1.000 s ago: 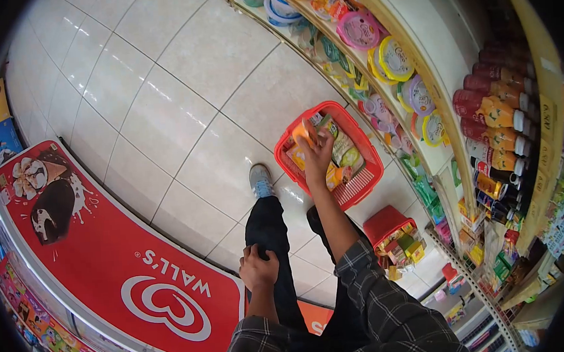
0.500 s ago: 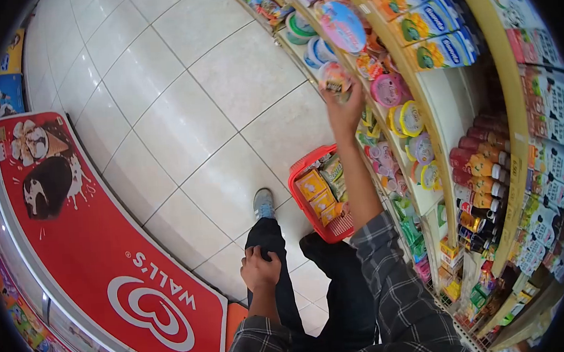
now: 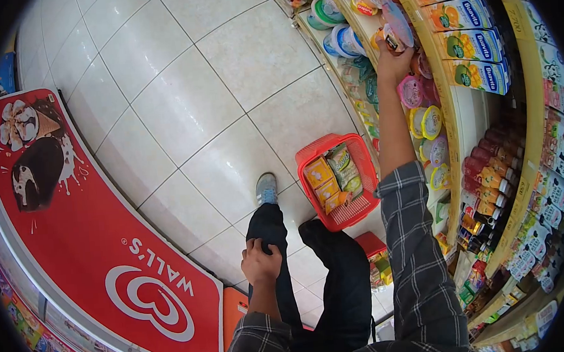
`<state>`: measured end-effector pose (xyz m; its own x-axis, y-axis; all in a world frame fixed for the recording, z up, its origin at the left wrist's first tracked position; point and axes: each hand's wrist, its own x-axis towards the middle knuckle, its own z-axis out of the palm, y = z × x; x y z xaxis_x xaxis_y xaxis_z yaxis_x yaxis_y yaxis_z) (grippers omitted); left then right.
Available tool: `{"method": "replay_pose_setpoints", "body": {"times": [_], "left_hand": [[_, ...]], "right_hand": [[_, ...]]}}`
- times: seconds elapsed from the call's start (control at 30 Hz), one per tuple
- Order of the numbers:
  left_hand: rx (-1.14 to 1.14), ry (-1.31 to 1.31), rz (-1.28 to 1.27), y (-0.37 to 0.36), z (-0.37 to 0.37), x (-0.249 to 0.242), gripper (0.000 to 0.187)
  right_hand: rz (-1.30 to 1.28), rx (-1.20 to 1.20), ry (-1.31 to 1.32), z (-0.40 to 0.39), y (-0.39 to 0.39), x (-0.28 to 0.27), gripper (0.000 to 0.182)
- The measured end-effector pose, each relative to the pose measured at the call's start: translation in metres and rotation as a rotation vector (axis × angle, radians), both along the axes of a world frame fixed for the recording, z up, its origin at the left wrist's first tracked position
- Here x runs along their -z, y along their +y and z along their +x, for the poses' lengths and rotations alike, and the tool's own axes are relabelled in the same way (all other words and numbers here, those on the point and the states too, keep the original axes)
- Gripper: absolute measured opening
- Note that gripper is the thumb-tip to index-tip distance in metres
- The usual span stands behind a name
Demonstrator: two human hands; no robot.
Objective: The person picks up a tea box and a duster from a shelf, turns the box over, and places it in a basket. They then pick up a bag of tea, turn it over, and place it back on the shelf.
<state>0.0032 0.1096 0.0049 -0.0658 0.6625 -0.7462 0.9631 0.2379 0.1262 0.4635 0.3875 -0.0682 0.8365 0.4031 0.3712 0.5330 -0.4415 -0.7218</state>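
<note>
My right hand [image 3: 394, 64] reaches to the shelf at the upper right, its fingers closed round a small plastic cup [image 3: 392, 40] with an orange and dark label. The cup is partly hidden by the hand and by a hanging round-edged sign [image 3: 398, 23]. Just below the hand are pink-lidded cups [image 3: 411, 92] and yellow-lidded cups [image 3: 431, 123]. My left hand [image 3: 261, 262] rests on my bent knee, fingers apart and holding nothing. A red basket [image 3: 356, 211] stands on the floor by my other knee, with yellow packets [image 3: 320, 173] and a green-and-white packet [image 3: 343, 166] inside.
Juice cartons [image 3: 474, 45] and bottles [image 3: 489, 176] fill the shelves on the right. Green and blue tubs [image 3: 345, 42] sit beyond my right hand. A red freezer [image 3: 106, 251] runs along the left. Pale floor tiles [image 3: 207, 116] lie between.
My right hand has moved from beside the shelf, where the cup was held out, in among the shelf goods with the cup. My left hand stays on the knee. The view has shifted slightly.
</note>
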Motion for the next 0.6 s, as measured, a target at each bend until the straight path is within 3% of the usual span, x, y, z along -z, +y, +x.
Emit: {"method": "replay_pose_setpoints", "body": {"times": [0.17,0.3,0.37,0.4,0.47,0.53,0.57,0.6], "left_hand": [[0.051,0.003,0.02,-0.02,-0.016,0.009,0.036],[0.004,0.043,-0.007,-0.037,-0.02,0.008,0.035],[-0.001,0.045,0.032,-0.06,-0.029,0.016,0.034],[0.001,0.045,0.049,-0.062,-0.028,0.012,0.033],[0.045,0.057,-0.018,-0.063,-0.028,0.007,0.033],[0.079,0.05,-0.075,-0.072,-0.032,0.013,0.033],[0.126,0.052,-0.009,-0.09,-0.037,0.021,0.034],[0.171,0.053,0.06,-0.105,-0.042,0.025,0.035]], "right_hand": [[-0.129,0.087,-0.198,-0.034,0.014,-0.022,0.053],[-0.01,-0.142,-0.272,-0.018,0.007,-0.02,0.047],[0.047,-0.233,-0.31,0.014,-0.002,0.007,0.048],[0.004,-0.243,-0.268,0.015,-0.013,0.011,0.05],[0.293,-0.256,-0.107,0.009,-0.026,0.029,0.046],[0.298,-0.197,-0.156,-0.018,-0.068,0.036,0.037],[0.147,-0.234,-0.047,-0.046,-0.096,0.033,0.026],[-0.001,-0.27,0.064,-0.07,-0.124,0.03,0.03]]}}
